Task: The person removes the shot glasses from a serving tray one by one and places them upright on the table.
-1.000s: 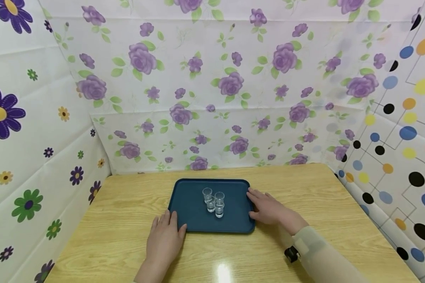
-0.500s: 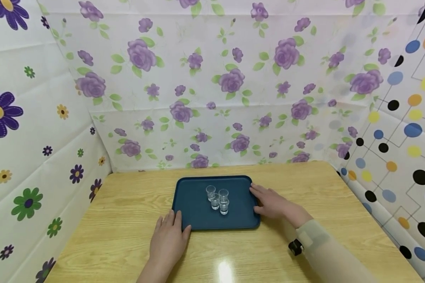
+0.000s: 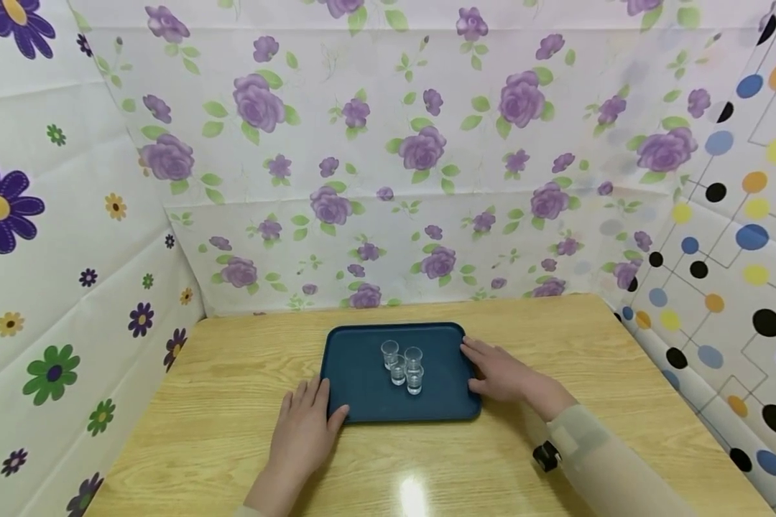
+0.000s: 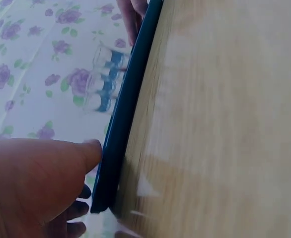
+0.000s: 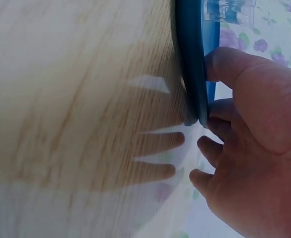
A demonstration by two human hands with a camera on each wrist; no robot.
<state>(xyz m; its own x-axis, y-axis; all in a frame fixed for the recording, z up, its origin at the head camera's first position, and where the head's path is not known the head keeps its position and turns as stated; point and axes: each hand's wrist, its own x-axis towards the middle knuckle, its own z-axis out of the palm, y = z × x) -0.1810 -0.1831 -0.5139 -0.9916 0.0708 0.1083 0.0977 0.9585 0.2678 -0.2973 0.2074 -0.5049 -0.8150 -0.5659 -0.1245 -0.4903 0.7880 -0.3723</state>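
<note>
A dark blue rectangular tray (image 3: 362,398) lies on the table with several small clear shot glasses (image 3: 390,355) clustered upright near its middle. My left hand (image 3: 302,431) rests at the tray's front left corner, fingers extended along the left side and thumb at the front edge. On the opposite side, my right hand (image 3: 501,373) touches the right rim, its fingers spread. The left wrist view has the left thumb (image 4: 91,151) against the tray's side wall (image 4: 120,129). In the right wrist view, the right thumb (image 5: 225,64) lies on the rim, with fingertips around the corner.
Light wood-grain table (image 3: 233,373) surrounds the tray on all sides. A purple-rose cloth (image 3: 420,151) hangs behind it, with a flower-print cloth (image 3: 52,373) at left and a dotted one (image 3: 766,323) at right. A small black device (image 3: 546,456) sits at the right wrist.
The tray has slid a little to the right with the glasses on it, and both hands have moved along with it. The head view has shifted slightly.
</note>
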